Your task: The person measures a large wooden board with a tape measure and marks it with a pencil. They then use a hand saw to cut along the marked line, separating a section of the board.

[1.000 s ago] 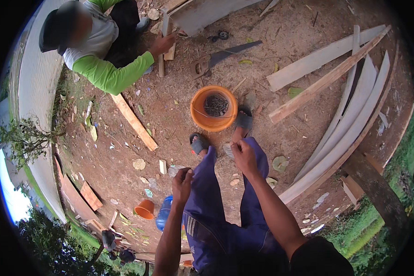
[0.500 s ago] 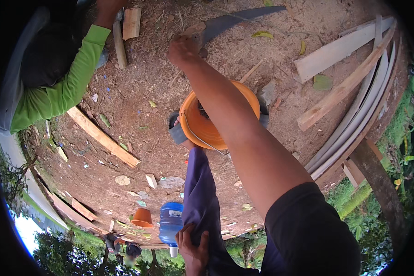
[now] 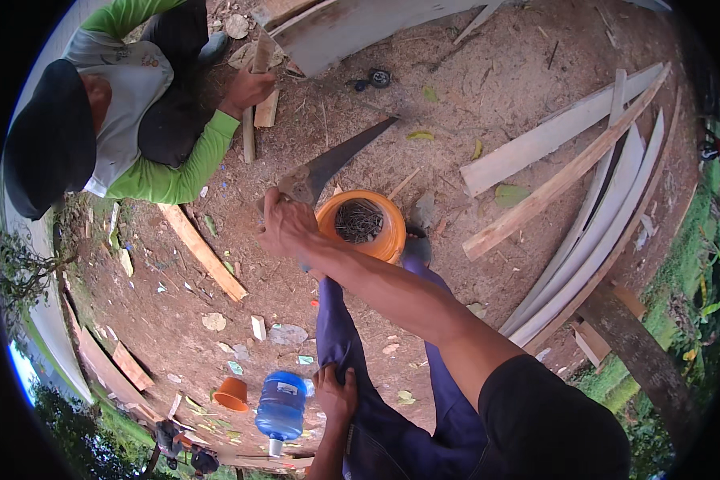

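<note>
My right hand (image 3: 286, 224) is closed around the handle of a handsaw (image 3: 340, 160), whose dark blade slants up and to the right above the dirt ground. Just right of this hand, partly behind my forearm, stands an orange bucket (image 3: 392, 232) with many nails (image 3: 358, 221) inside. The bucket sits between my feet. My left hand (image 3: 336, 392) lies on my purple trouser leg (image 3: 336, 320), fingers spread and holding nothing.
At upper left a person in green sleeves (image 3: 192, 164) grips a wooden stick (image 3: 250, 132). Boards (image 3: 560, 128) lie at the right, and a wood strip (image 3: 204, 252) at the left. A blue water jug (image 3: 280, 404) and an orange pot (image 3: 231, 394) lie lower left.
My right hand has drawn the handsaw closer and to the left, beside the bucket. The nails in the bucket now show more fully. The other person's hand appears lower and further right.
</note>
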Demonstrator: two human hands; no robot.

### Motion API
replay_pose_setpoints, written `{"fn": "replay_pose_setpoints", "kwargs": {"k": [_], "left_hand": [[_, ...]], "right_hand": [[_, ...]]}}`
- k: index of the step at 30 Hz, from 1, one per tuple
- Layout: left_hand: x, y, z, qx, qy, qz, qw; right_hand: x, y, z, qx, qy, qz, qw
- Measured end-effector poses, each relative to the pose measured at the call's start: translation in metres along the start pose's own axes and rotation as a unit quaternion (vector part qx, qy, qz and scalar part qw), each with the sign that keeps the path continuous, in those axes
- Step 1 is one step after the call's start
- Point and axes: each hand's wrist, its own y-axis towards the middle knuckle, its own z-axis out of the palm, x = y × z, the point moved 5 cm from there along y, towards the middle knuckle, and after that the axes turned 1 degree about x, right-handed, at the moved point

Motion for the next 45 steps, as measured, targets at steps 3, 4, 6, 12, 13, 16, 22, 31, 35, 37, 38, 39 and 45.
{"fn": "replay_pose_setpoints", "kwargs": {"k": [3,4,6,12,13,16,22,31,35,37,38,39,45], "left_hand": [[-0.019,-0.041,0.028,-0.040,-0.058,-0.040,0.997],[-0.026,-0.055,0.032,-0.054,-0.088,-0.055,0.993],[-0.044,-0.068,0.036,-0.070,-0.276,-0.116,0.952],[-0.076,-0.160,-0.027,-0.074,-0.810,-0.251,0.524],[-0.061,-0.177,-0.015,-0.089,-0.839,-0.250,0.475],[-0.013,-0.224,0.010,-0.087,-0.850,-0.242,0.460],[0.106,-0.419,0.113,-0.168,-0.588,-0.274,0.743],[0.159,-0.809,0.399,-0.399,-0.700,-0.589,0.061],[0.177,-0.876,0.483,-0.413,-0.678,-0.602,0.081],[0.207,-0.914,0.478,-0.325,-0.664,-0.648,0.183],[0.216,-0.917,0.506,-0.334,-0.661,-0.647,0.179],[0.226,-0.915,0.530,-0.343,-0.658,-0.648,0.174],[0.273,-0.906,0.460,-0.430,-0.701,-0.535,-0.192]], "right_hand": [[0.067,-0.096,-0.057,0.091,-0.001,-0.025,0.996],[0.079,-0.134,-0.076,0.058,0.011,-0.051,0.997],[0.094,-0.206,-0.117,0.048,0.030,-0.096,0.994],[0.107,-0.421,-0.160,0.186,0.123,-0.131,0.966],[0.121,-0.449,-0.159,0.227,0.163,-0.102,0.955],[0.170,-0.516,-0.148,0.244,0.013,-0.052,0.968],[0.136,-0.585,-0.017,0.360,-0.065,-0.230,0.902],[0.256,-0.781,0.286,0.491,-0.239,-0.281,0.789],[0.347,-0.912,0.356,0.485,-0.183,-0.440,0.733],[0.376,-0.954,0.394,0.494,-0.256,-0.411,0.722],[0.388,-0.975,0.428,0.508,-0.282,-0.398,0.710],[0.391,-0.992,0.465,0.521,-0.270,-0.414,0.696],[0.409,-1.077,0.691,0.538,-0.253,-0.540,0.596]]}}
